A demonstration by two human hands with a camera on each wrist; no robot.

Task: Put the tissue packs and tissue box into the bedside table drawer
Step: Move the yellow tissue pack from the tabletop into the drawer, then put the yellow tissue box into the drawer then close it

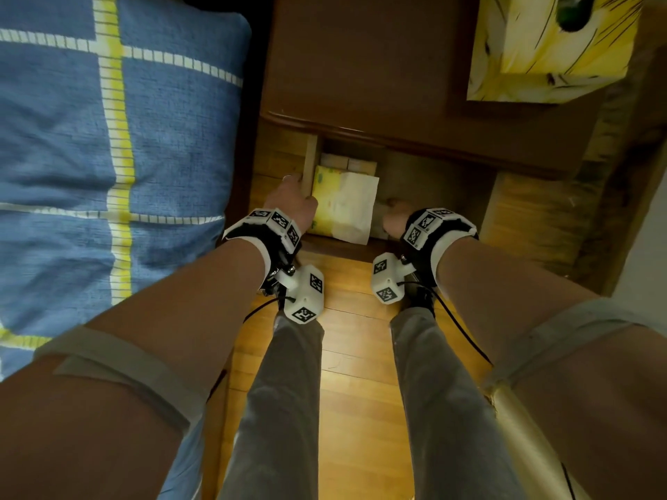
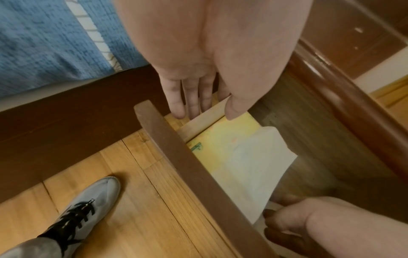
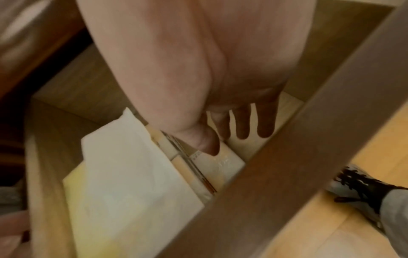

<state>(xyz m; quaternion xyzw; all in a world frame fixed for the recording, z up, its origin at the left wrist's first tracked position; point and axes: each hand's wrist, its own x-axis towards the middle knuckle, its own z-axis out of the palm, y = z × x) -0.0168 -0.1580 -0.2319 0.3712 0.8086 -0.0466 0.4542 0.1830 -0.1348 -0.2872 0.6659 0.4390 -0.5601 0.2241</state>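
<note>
The bedside table drawer (image 1: 433, 189) stands pulled out under the table top. A yellow soft tissue pack (image 1: 325, 203) (image 2: 220, 139) lies at its left end with a white sheet (image 1: 355, 207) (image 3: 123, 165) on it. Pale small tissue packs (image 3: 194, 176) lie beside it. My left hand (image 1: 292, 200) (image 2: 212, 111) holds the drawer's left side wall (image 1: 310, 164), thumb inside and fingers outside. My right hand (image 1: 393, 214) (image 3: 227, 139) is down in the drawer and pinches a small pack (image 3: 223, 162) behind the front panel (image 3: 287, 157). A yellow tissue box (image 1: 552, 48) stands on the table top.
A bed with a blue checked cover (image 1: 108, 138) lies close on the left, its dark wooden frame (image 2: 77, 113) right against the drawer. The brown table top (image 1: 361, 66) overhangs the drawer's back. My legs and grey shoes (image 2: 92, 200) stand on the wooden floor (image 1: 353, 355).
</note>
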